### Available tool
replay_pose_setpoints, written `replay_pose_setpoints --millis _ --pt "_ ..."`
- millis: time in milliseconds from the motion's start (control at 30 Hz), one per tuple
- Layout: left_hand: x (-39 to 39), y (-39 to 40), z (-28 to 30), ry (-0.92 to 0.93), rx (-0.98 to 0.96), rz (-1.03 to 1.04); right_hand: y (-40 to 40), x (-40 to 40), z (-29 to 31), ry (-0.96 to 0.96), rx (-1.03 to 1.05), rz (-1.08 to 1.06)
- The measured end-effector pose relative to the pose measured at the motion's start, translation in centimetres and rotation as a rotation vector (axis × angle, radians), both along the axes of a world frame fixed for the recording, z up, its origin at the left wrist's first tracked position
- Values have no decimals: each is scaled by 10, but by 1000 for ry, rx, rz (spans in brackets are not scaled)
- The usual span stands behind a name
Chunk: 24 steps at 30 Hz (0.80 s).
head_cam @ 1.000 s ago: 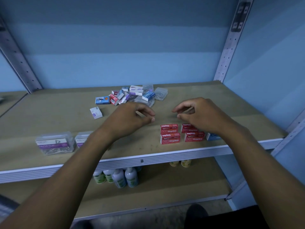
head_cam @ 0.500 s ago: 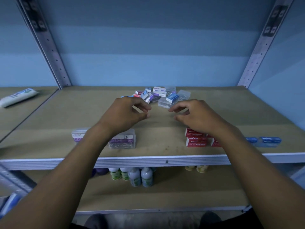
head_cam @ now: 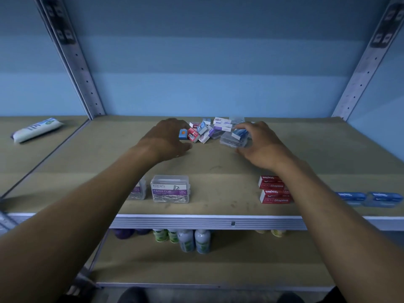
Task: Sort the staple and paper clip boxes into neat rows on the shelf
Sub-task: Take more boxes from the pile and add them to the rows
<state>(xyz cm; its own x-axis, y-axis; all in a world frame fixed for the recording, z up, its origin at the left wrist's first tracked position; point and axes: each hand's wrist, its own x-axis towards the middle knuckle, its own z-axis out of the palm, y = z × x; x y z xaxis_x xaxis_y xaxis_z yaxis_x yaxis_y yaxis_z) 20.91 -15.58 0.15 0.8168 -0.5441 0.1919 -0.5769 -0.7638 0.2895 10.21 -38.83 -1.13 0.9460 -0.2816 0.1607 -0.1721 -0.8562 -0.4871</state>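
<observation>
Between both hands (head_cam: 168,138), jumbled boxes (head_cam: 204,131)

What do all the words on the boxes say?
"KREATI" and "PAPER CLIP": clear paper clip box.
"10 Staples": red staple boxes.
Blue boxes, the pile of small boxes and the white pack: print too blurred to read.

A jumbled heap of small staple boxes (head_cam: 204,131) lies at the shelf's (head_cam: 218,171) back. Near its front edge: clear paper clip boxes (head_cam: 170,189) left, red staple boxes (head_cam: 273,190) stacked right, blue boxes (head_cam: 369,197) far right.
</observation>
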Motion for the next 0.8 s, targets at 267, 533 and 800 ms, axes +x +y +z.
replay_pose_setpoints --millis 267,533,800 --pt "44 -7 -4 10 226 16 -3 18 -11 65 4 -55" --pt "62 -10 -15 -17 281 -15 -10 27 -18 84 -3 -24" --pt "55 -5 -11 -51 131 -47 -9 25 -14 -93 28 -50"
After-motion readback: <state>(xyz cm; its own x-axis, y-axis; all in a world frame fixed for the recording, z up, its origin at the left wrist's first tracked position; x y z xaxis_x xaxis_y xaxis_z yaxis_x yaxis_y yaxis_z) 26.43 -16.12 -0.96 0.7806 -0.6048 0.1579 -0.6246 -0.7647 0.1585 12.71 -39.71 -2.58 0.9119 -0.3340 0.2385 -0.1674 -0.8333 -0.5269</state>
